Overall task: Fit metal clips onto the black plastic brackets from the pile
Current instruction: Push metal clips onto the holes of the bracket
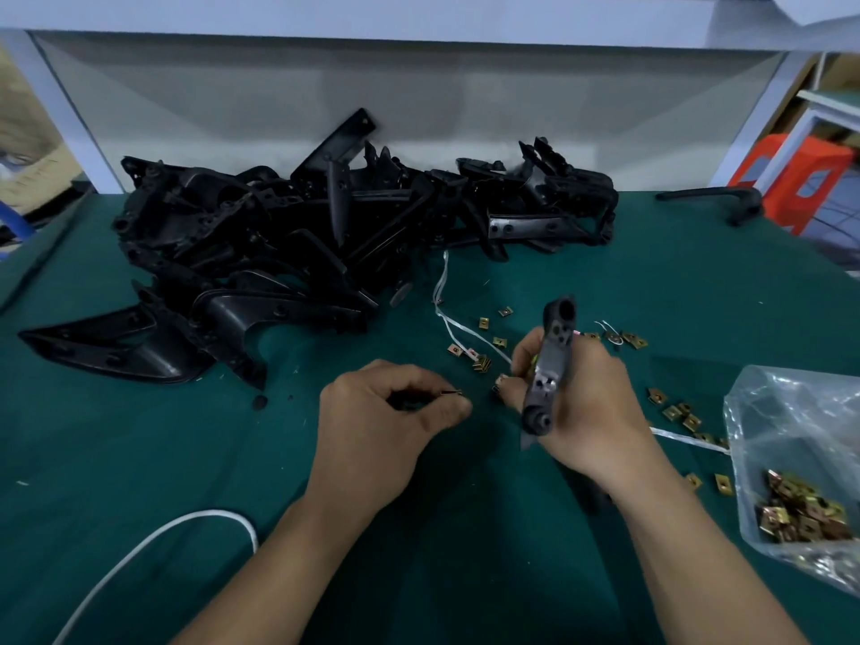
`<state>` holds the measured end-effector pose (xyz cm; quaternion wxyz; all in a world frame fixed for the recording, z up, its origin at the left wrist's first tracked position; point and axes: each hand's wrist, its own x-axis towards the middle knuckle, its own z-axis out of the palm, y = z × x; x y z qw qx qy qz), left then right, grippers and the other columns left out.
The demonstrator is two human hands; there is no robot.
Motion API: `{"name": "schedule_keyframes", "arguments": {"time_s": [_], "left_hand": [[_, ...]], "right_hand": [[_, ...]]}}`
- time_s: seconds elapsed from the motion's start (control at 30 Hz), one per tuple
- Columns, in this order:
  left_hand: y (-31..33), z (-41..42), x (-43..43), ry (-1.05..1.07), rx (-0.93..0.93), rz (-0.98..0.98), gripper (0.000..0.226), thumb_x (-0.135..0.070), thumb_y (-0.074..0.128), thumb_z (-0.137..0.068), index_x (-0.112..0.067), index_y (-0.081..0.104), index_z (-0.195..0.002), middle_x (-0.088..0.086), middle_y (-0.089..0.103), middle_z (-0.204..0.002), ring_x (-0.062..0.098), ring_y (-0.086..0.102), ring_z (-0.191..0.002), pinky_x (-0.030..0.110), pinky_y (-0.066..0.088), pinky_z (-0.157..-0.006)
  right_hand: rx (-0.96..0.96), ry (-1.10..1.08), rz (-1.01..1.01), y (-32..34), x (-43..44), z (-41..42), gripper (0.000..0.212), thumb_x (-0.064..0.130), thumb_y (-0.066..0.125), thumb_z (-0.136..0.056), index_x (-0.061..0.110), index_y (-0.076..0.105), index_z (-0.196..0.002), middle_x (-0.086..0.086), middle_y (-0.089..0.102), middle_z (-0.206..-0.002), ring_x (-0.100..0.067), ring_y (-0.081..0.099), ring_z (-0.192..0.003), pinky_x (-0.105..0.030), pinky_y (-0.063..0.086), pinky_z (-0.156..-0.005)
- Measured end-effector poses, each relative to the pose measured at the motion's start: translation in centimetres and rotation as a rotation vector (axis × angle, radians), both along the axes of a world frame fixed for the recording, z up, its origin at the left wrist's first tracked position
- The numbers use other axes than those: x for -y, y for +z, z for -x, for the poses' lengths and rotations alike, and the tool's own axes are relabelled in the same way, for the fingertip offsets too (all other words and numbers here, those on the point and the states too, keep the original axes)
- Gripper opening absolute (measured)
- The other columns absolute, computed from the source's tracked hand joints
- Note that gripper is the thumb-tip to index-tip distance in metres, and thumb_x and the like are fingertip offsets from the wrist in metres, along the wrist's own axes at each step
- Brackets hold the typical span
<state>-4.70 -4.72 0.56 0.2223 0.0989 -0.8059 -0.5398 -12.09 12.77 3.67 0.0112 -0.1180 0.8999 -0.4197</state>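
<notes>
A big pile of black plastic brackets [325,235] lies across the back of the green table [139,458]. My right hand [586,402] grips one black bracket [549,365] upright, its narrow edge toward me. My left hand [386,421] pinches a small metal clip [451,392] between thumb and fingertips, a short way left of the held bracket. Loose brass-coloured clips [481,363] are scattered on the table beyond both hands. More clips [800,514] fill a clear plastic bag [791,412] at the right.
A white cord [153,542] curves over the table at the lower left. A thin white strap [446,318] runs from the pile toward my right hand. A single black bracket [716,200] lies at the far right. An orange stool [800,179] stands beyond the table.
</notes>
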Motion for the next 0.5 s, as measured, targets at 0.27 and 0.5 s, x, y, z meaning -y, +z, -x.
{"name": "schedule_keyframes", "arguments": {"time_s": [0.27,0.5], "left_hand": [[0.2,0.5,0.4,-0.275,0.121,-0.245,0.017,-0.013,0.074,-0.09,-0.021,0.08,-0.076,-0.003,0.076,-0.073,0.002,0.068,-0.072,0.01,0.048,-0.07],[0.7,0.1,-0.1,-0.347,0.166,-0.379,0.026,-0.013,0.068,-0.094,-0.017,0.077,-0.07,0.002,0.071,-0.067,0.002,0.059,-0.064,0.011,0.045,-0.067]], "right_hand": [[-0.344,-0.088,-0.605,-1.0,1.1,-1.0,0.039,0.012,0.057,-0.079,0.037,0.056,-0.11,0.001,0.068,-0.082,-0.032,0.066,-0.08,-0.033,0.032,-0.062],[-0.344,-0.104,-0.651,-1.8,0.9,-0.5,0.044,0.007,0.055,-0.077,0.037,0.059,-0.109,0.002,0.069,-0.082,-0.032,0.067,-0.08,-0.032,0.032,-0.061]]}}
